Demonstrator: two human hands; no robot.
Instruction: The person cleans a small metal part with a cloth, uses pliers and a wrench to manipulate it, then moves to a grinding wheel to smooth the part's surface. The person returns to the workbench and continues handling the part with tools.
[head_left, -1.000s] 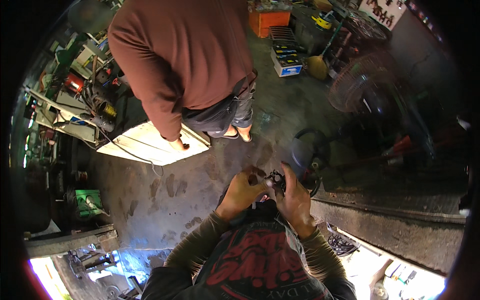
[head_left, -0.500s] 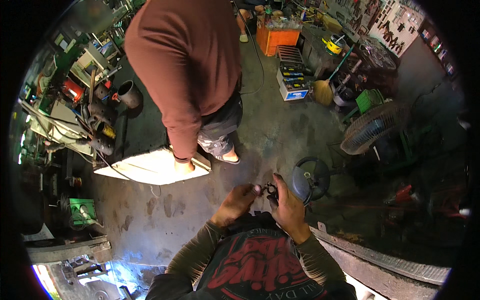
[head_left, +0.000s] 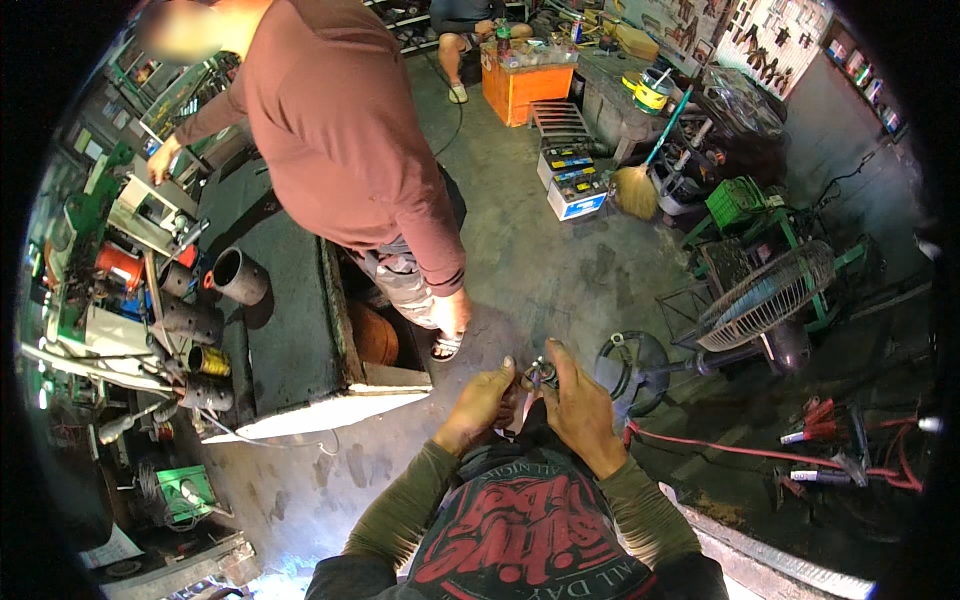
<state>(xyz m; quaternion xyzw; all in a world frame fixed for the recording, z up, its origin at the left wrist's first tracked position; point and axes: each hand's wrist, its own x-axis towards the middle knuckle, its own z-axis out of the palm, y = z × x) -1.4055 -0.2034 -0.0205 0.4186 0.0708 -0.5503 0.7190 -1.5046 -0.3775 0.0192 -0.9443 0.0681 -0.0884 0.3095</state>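
Observation:
Close in front of my chest, my left hand [head_left: 484, 406] and my right hand [head_left: 583, 408] come together around a small ring-shaped metal part [head_left: 538, 377]. The left fingers are curled, with the thumb pointing up beside the part. On the other side, the right hand grips it between thumb and fingers. Its exact kind is too small to make out, and the fingers partly cover it. Dark olive sleeves reach to both my wrists.
At left a co-worker in a brown shirt [head_left: 340, 120] stands by a dark workbench [head_left: 290, 330] bearing a metal pipe piece [head_left: 241, 277]. A pedestal fan [head_left: 765, 295], red cables [head_left: 720, 447], batteries [head_left: 578, 192] and a broom [head_left: 637, 190] stand to the right.
The co-worker's near hand has left the bright bench edge and now hangs beside the bench; the other arm reaches left. My hands stay together around the part, which shows at a different angle.

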